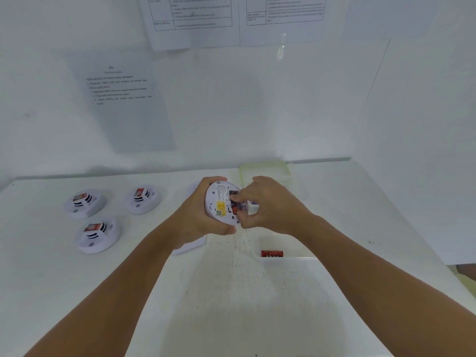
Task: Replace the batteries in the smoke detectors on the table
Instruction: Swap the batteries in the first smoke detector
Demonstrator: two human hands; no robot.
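Observation:
My left hand grips a round white smoke detector held above the table, its back side turned toward me, with a yellow label and an open battery bay. My right hand has its fingertips curled into that bay, pinching at a dark battery part there; what exactly it pinches is partly hidden. A red battery lies on the table below my right wrist. Three more white smoke detectors sit at the left, each with a red battery resting on top.
The white table is walled in at the back and right by white panels with printed sheets. A translucent greenish container stands behind my hands. A white lid-like piece lies under my left wrist.

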